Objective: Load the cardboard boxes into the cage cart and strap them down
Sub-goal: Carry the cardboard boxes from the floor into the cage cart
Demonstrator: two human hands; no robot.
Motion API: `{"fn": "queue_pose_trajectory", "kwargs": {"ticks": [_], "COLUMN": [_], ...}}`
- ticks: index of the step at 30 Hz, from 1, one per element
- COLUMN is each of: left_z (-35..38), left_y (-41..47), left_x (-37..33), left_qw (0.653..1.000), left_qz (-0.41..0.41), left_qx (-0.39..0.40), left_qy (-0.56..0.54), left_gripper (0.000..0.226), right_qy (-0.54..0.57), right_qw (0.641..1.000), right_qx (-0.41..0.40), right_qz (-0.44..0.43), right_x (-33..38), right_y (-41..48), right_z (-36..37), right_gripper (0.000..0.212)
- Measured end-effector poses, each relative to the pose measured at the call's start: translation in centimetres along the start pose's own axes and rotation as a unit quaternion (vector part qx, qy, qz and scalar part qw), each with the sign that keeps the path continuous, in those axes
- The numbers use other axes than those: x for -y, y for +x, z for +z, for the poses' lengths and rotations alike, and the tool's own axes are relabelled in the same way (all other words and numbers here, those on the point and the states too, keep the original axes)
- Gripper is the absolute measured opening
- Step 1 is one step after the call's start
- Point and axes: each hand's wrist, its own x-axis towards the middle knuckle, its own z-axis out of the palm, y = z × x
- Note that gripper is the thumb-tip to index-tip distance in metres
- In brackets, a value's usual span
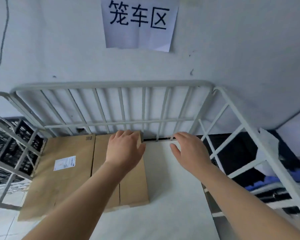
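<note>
Cardboard fills the lower left of the head view. A wide labelled box (59, 179) lies flat along the left side panel of the cage cart (111, 83). A narrower second box (133, 184) lies just beside it, long edges touching, its far end up against the cart's barred back panel. Packing the two side by side into the left rear corner looks deliberate: it gives the load two walls to lean on and leaves one unbroken stretch of white surface (173, 196) on the right for more boxes. Whether that surface is the cart's own floor or a board laid on it cannot be told. The person's left hand (126, 149) lies palm down on the far end of the second box, fingers straight and gripping nothing, which reads as a press to seat the box square against the bars rather than a lift. The right hand (189, 153), centre right of the frame, is also unclenched with fingers spread, over the white surface just short of the back bars. Whether it touches or hovers is unclear, and it probably steadies the person or gauges the free space. No strap shows anywhere, so loading seems only partly done and strapping not yet begun. A paper sign (139, 23) with three large characters hangs on the wall at top centre, and black crates (9, 144) stand outside the cart at the left edge
</note>
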Motion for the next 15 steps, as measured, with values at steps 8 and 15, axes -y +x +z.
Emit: {"fn": "queue_pose_trajectory", "kwargs": {"ticks": [8, 15], "left_z": [-6.1, -7.7], "left_y": [-6.2, -12.7], "left_x": [-8.2, -18.0], "left_qw": [0.987, 0.949], "left_qz": [0.154, 0.308], "left_qx": [0.016, 0.048], "left_qy": [-0.034, -0.053], "left_gripper": [0.044, 0.041], "right_qy": [-0.012, -0.033], "right_qw": [0.988, 0.941], "right_qx": [-0.062, -0.103], "right_qz": [0.137, 0.321], "right_x": [0.5, -0.1], "right_y": [-12.5, -27.4], "right_z": [-11.2, -17.3], "right_gripper": [0.028, 0.032]}}
